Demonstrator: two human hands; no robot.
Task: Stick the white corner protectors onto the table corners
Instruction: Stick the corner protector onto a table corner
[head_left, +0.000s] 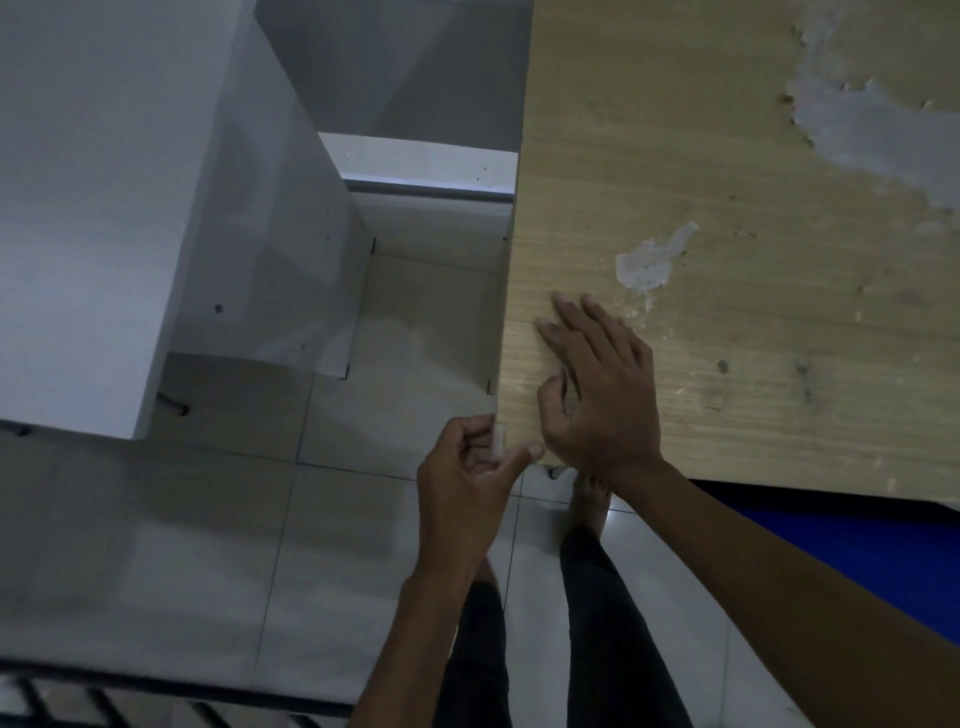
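A wooden table top with worn, peeling patches fills the right side of the head view. Its near left corner lies between my two hands. A small white corner protector sits against that corner. My left hand holds it there, fingers curled round it and thumb stretched along the table's front edge. My right hand lies palm down on the table top just behind the corner, its fingers mostly straight and pressing on the wood, index finger bent.
A white cabinet stands to the left, with a narrow gap to the table. Pale floor tiles lie below. My legs and bare feet are under the table edge. A blue surface shows beneath the table at right.
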